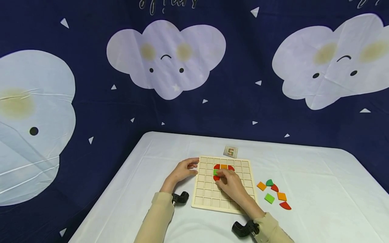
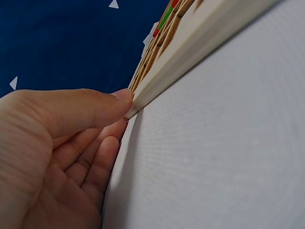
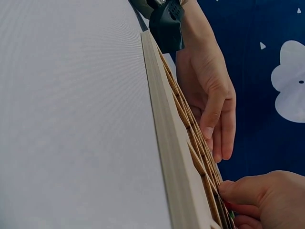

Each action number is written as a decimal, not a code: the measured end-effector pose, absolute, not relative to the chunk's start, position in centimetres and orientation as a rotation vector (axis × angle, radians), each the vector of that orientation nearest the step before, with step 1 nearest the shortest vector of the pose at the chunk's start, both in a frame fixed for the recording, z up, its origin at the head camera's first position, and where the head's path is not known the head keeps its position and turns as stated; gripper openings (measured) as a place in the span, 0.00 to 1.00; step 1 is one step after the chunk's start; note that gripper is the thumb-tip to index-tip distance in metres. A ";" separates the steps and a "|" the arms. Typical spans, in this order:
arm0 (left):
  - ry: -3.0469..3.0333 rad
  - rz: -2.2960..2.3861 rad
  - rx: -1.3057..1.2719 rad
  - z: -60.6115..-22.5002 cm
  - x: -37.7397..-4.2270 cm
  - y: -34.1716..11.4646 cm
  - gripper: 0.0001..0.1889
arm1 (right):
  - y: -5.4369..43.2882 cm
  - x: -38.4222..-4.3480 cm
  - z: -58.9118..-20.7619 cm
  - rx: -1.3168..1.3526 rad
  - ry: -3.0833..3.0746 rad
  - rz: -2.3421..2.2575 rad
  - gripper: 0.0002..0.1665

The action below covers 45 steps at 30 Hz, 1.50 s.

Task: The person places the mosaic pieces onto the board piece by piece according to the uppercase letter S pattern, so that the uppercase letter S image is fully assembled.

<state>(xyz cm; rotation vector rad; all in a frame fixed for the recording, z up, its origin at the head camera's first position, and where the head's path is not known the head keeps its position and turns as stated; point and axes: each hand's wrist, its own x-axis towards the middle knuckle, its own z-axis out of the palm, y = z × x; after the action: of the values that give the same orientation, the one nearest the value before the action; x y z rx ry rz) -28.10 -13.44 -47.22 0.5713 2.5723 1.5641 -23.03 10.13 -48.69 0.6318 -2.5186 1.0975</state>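
A wooden grid board [image 1: 206, 201] lies on the white table with coloured pieces set in its upper cells. My left hand [image 1: 183, 169] rests against its left edge, thumb [image 2: 102, 107] and fingertips touching the side. Over the middle of the board, my right hand [image 1: 232, 185] pinches a red quarter-circle piece [image 1: 216, 178] between thumb and fingers, low at the grid. Right above that piece sits a green square [image 1: 215, 172], partly covered by the fingertips. An orange square [image 1: 224, 166] lies in the row above, flanked by red quarter-circles [image 1: 216, 166].
Right of the board lie loose pieces: orange squares [image 1: 281, 196], a light green square [image 1: 269, 198], a dark green piece [image 1: 269, 182] and red quarter-circles [image 1: 285, 205]. Behind the board is a small pattern card [image 1: 231, 152]. A dark blue cloud-print curtain [image 1: 243, 111] hangs behind the table.
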 end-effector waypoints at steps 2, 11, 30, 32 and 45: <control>2.575 1.562 0.573 -47.3 -28.1 -13.5 0.30 | 10.1 -23.0 -48.7 0.628 -2.525 1.094 0.18; 2.571 1.570 0.579 -47.4 -28.2 -13.5 0.29 | 10.1 -23.0 -48.5 0.617 -2.523 1.107 0.18; 2.580 1.543 0.578 -47.6 -28.4 -13.5 0.30 | 12.0 -22.6 -45.0 0.535 -2.508 1.329 0.20; 2.574 1.550 0.579 -47.7 -28.4 -13.4 0.30 | 13.2 -22.4 -44.3 0.518 -2.491 1.297 0.21; 2.553 1.578 0.540 -47.6 -28.4 -13.5 0.30 | 21.8 -21.0 -44.2 0.289 -2.492 1.146 0.24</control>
<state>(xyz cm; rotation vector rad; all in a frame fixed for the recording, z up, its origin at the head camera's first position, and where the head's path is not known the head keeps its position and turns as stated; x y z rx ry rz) -28.42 -13.47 -47.56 0.5398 2.5534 1.5784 -21.00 21.76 -44.20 0.2889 -2.4920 1.1455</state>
